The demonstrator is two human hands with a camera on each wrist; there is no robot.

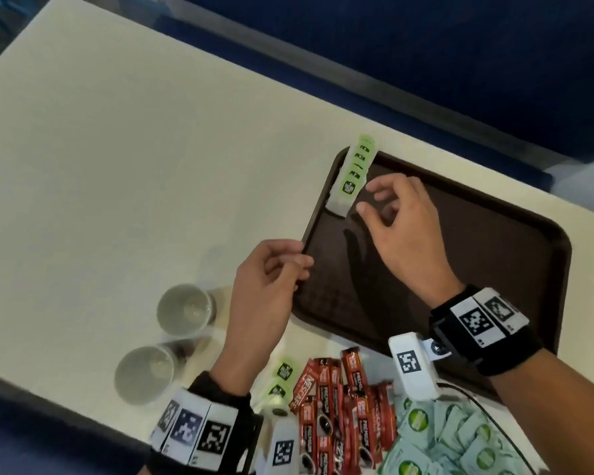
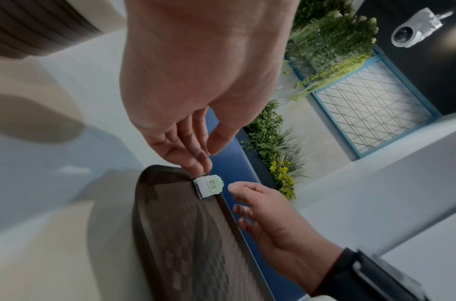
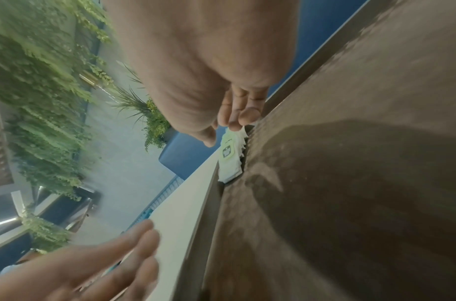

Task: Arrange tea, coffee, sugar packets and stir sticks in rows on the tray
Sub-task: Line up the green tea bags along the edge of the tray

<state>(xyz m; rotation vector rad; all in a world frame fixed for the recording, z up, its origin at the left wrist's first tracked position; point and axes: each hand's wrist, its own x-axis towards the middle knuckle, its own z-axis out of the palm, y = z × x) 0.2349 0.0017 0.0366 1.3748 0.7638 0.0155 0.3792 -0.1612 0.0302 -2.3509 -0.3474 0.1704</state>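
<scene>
First row begun: green packets (image 1: pixel 352 180) against tray (image 1: pixel 494 234) corner; both hands (image 1: pixel 403 231) loose, empty. Next: fetch more packets.

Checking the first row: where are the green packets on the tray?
In the head view, the green packets lean on the tray's far left rim, just beyond the right hand.

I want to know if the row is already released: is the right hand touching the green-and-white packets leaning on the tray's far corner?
Apart. In the head view the right hand sits beside the packets, with dark tray showing between the fingertips and the stack.
</scene>
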